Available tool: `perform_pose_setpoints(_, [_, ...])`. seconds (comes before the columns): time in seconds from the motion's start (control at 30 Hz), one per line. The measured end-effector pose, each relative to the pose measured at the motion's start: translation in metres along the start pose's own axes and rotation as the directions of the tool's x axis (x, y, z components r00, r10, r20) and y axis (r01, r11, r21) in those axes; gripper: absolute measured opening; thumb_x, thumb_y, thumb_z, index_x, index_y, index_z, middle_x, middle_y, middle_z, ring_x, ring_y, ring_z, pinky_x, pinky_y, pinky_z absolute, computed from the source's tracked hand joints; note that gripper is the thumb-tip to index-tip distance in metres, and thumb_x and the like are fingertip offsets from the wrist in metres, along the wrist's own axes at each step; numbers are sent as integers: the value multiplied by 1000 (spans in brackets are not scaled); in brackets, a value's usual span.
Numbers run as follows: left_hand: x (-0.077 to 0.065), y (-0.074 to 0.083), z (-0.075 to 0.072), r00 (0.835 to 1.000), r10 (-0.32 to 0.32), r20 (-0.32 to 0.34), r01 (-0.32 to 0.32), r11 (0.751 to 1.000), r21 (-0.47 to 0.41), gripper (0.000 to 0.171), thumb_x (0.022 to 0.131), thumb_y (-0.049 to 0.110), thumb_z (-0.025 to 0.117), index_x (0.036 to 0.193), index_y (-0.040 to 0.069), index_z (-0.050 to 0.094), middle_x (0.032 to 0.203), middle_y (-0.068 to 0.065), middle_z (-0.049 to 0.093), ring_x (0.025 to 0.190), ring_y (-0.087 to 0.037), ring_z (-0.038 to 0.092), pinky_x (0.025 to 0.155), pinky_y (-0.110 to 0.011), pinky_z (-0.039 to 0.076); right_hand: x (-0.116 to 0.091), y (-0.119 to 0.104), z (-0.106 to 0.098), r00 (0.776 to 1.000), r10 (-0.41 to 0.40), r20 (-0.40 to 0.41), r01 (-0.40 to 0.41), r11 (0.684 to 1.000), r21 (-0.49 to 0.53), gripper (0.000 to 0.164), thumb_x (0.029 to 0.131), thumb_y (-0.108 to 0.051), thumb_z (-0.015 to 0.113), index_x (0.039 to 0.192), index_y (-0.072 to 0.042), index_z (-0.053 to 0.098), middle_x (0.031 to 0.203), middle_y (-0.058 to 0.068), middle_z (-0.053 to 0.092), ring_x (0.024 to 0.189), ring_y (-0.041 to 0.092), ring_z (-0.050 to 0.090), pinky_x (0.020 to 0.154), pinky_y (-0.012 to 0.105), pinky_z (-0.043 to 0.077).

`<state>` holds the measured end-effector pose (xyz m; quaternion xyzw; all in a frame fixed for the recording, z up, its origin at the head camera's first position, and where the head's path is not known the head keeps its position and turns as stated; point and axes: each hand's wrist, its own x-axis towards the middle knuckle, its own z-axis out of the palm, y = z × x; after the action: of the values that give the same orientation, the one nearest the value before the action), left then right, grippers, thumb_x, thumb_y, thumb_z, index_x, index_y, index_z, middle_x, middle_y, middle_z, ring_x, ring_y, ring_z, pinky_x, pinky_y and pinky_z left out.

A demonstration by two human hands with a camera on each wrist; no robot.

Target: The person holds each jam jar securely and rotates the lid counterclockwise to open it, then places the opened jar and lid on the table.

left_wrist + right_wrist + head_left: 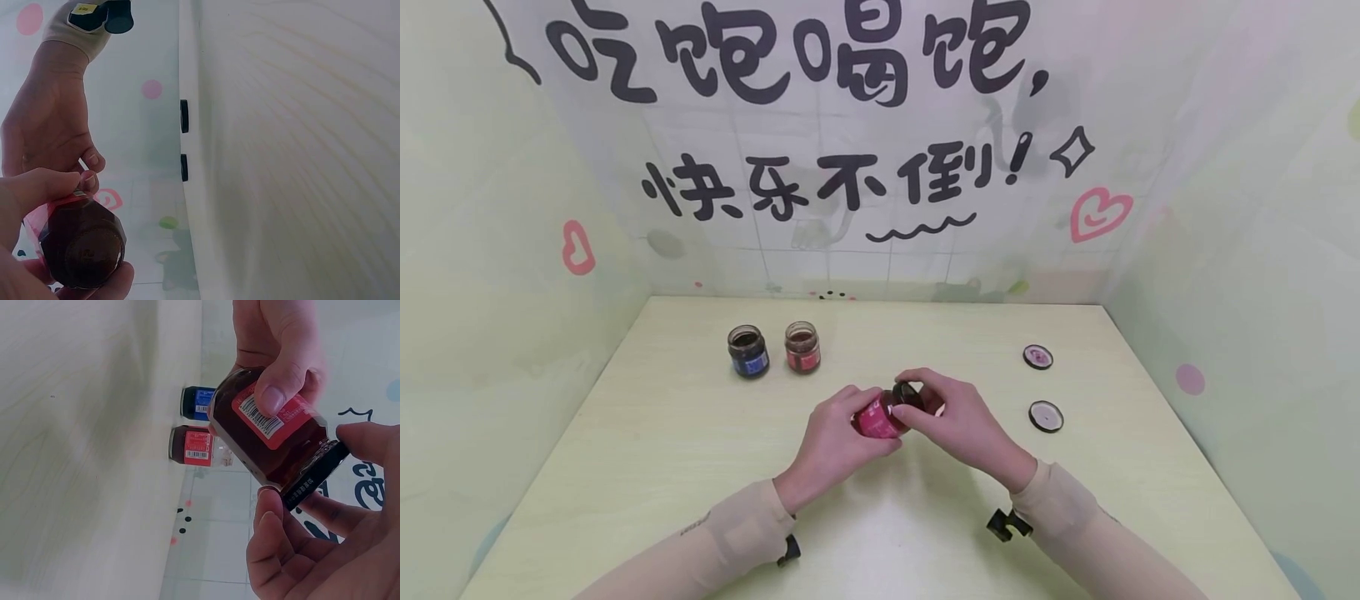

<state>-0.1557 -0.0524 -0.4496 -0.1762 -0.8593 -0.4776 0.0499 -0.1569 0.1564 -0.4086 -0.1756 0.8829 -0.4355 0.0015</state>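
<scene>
A glass jar of dark red contents with a pink-red label [877,421] is held tilted above the table between both hands. My left hand [835,433] grips its body, thumb across the barcode label [265,419] in the right wrist view. Around the black lid [314,475] at the jar's mouth, the fingers and thumb of my right hand [966,421] pinch the rim. The left wrist view shows the jar's dark base [84,247] facing the camera.
Two lidless jars stand at the back left, one with a blue label [750,362] and one with a red label [803,358]. On the right lie two loose lids, a farther lid [1038,357] and a nearer lid [1046,416]. Printed walls enclose the pale table [647,450].
</scene>
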Motion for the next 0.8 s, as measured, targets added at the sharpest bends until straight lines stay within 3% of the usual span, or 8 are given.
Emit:
perform_pose_setpoints(0.5, [0,-4,-1,1000,14,-4,-14,1000,27,64,69,25,93,127,14,69,97,6,60,87,-13,60,70,-24,55,2,2,1,1000,-9,15,9,1000,-25,36,91,-49,70,125,-42,62,89,-11,68,75,15,63,58,36,52])
perform_pose_setpoints(0.67, [-1,-5,0,1000,26,1,-26,999,31,63,69,25,93,126,14,69,97,6,60,88,-12,60,71,-25,55,3,1,1,999,33,-6,-33,998,-52,39,90,-58,67,125,-41,63,89,-10,68,74,18,64,58,36,52])
perform_pose_setpoints(0.8, [-2,-5,1,999,42,1,-42,998,35,62,69,24,93,125,14,69,96,7,60,87,-11,60,72,-25,55,5,-1,1,996,81,-35,-84,991,-104,40,88,-65,64,116,-36,68,81,-9,67,64,17,61,55,36,49])
